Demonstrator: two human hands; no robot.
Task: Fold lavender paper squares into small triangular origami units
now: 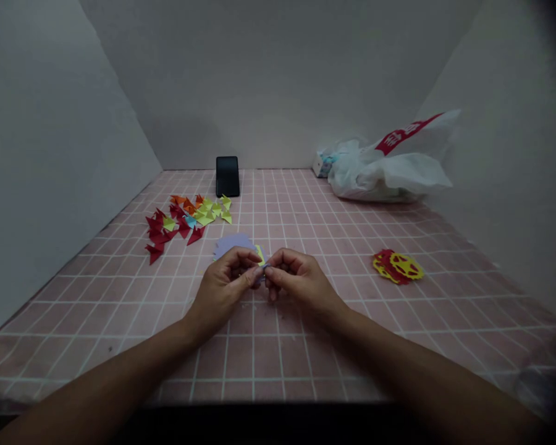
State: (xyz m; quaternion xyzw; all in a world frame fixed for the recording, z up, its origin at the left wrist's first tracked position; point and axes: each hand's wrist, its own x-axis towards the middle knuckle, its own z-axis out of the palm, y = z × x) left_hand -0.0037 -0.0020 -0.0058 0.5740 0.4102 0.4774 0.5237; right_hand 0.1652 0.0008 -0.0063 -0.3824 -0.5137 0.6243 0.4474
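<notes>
Both hands meet over the middle of the table, each with thumb and fingers pinched. Between the fingertips is a small piece of purple paper [262,279], mostly covered by the fingers. My left hand [226,279] grips its left side, and my right hand [301,279] grips the right side. Just behind my left hand lie flat purple paper sheets [234,243], partly hidden by it. A strip of yellow paper [260,254] shows between the two hands. Farther left sits a group of folded paper pieces [183,227] in red, orange, yellow and one blue.
A black phone [227,177] leans at the back. To the back right lies a white plastic bag [380,176] with red print, beside a small box [323,164]. Red and yellow cut-out discs [397,267] are stacked at the right. Pale walls enclose the pink checked tablecloth [278,364].
</notes>
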